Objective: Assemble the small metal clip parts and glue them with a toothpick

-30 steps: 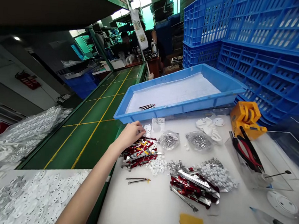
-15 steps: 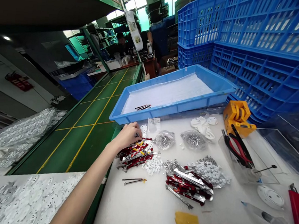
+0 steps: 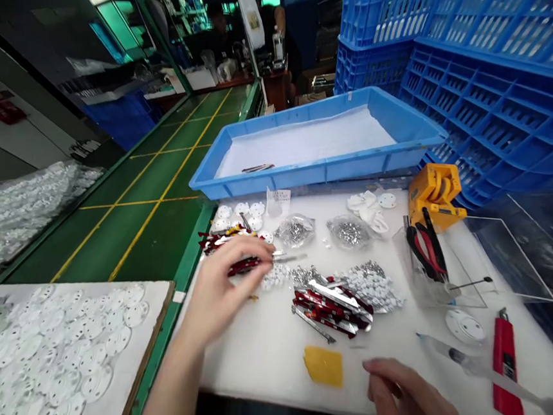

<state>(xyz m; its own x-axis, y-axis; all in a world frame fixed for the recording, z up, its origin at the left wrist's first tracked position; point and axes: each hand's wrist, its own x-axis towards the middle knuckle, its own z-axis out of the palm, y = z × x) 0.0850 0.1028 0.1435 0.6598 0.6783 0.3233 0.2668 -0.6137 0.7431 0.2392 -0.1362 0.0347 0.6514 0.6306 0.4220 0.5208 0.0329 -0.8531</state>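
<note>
My left hand (image 3: 225, 287) hangs over a pile of red-and-silver utility knife parts (image 3: 222, 243), fingers curled and blurred, so any grip is hidden. White plastic discs (image 3: 244, 214) lie just beyond it. A second pile of knife parts (image 3: 330, 309) rests on the white foam worktop (image 3: 263, 355), right of centre. My right hand (image 3: 409, 400) is at the worktop's front edge, fingers apart and holding nothing. Nearest to it are a yellow foam piece (image 3: 323, 366) and a clear syringe-like tube (image 3: 466, 365). A red utility knife (image 3: 505, 363) lies further right.
A blue tray (image 3: 259, 180) lined with white stands behind the worktop, before stacked blue crates (image 3: 498, 104). Clear bags of screws (image 3: 294, 232), pliers in an acrylic holder (image 3: 425, 253) and a disc-covered board (image 3: 51, 349) surround it. A green conveyor (image 3: 162, 191) runs left; a co-worker (image 3: 277, 33) stands far off.
My left hand has drawn back toward me over the pile, uncovering white discs. My right hand has moved further onto the worktop. The view has tilted down, bringing the red knife fully into sight.
</note>
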